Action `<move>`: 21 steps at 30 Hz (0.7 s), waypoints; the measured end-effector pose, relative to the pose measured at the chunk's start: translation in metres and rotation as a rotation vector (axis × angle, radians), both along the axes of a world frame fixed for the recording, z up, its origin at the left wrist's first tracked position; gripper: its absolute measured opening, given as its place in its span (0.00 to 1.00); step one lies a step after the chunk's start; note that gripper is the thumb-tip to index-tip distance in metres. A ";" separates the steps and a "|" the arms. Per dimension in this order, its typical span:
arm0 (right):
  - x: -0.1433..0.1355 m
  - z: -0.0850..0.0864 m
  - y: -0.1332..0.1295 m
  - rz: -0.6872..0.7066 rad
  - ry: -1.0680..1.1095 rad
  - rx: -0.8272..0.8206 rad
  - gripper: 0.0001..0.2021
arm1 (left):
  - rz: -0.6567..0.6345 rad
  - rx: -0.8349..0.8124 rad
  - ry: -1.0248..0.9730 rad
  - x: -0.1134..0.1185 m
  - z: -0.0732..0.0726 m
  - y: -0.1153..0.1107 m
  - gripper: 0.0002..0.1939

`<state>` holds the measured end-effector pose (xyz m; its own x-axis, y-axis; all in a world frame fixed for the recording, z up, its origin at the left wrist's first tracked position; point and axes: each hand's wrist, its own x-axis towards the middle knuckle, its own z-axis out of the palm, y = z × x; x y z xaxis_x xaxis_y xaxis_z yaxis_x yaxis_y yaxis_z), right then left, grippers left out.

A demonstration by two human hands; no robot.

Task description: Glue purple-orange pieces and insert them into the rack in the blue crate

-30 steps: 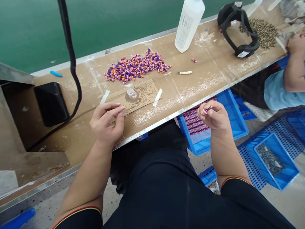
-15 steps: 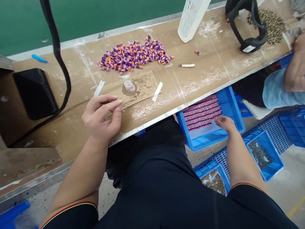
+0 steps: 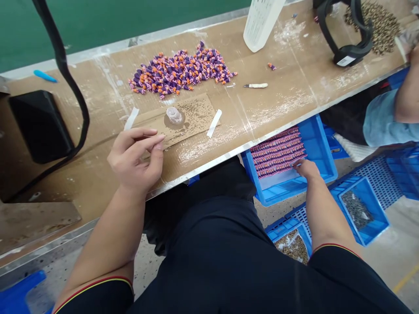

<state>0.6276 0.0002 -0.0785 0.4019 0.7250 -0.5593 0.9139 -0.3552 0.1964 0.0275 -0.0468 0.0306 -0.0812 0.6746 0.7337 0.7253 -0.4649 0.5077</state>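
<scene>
My left hand [image 3: 137, 157] is over the bench's front part, thumb and index finger pressed together in a pinch; anything between them is too small to make out. Just beyond it lies a cardboard piece [image 3: 199, 107] with dark wet specks, bearing a small clear lump [image 3: 174, 115]. My right hand [image 3: 307, 168] reaches down into a blue bin [image 3: 278, 196], its fingers closed at the right end of the nearest row of small purple-and-pink pieces [image 3: 276, 152]. Its fingertips are partly hidden. Behind the cardboard is a heap of small purple, orange and pink pieces [image 3: 181, 72].
On the bench are a white-handled knife [image 3: 255, 86], a white bottle [image 3: 262, 26], strips of white tape [image 3: 214, 123], a black box [image 3: 41, 126] with a cable and a black headset-like frame [image 3: 347, 39]. A co-worker's arm [image 3: 407, 96] is at right. Blue bins [image 3: 363, 213] stand below.
My right hand has shifted slightly left along the near row in the bin. My left hand keeps its pinch. The view has moved a little, so the bench things appear slightly shifted.
</scene>
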 end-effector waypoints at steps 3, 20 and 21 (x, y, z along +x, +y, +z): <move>-0.001 -0.001 0.002 0.036 -0.019 -0.016 0.14 | 0.076 -0.073 0.001 0.000 0.000 0.000 0.09; -0.021 0.008 0.005 -0.002 -0.023 -0.024 0.12 | 0.092 -0.175 -0.083 -0.003 0.005 -0.005 0.12; -0.021 0.011 0.005 -0.010 -0.016 -0.015 0.11 | 0.114 -0.237 -0.119 -0.003 0.012 -0.009 0.13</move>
<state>0.6063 0.0056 -0.0673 0.4183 0.7122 -0.5637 0.9070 -0.3611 0.2167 0.0241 -0.0560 0.0423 -0.2430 0.8077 0.5371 0.6947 -0.2415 0.6775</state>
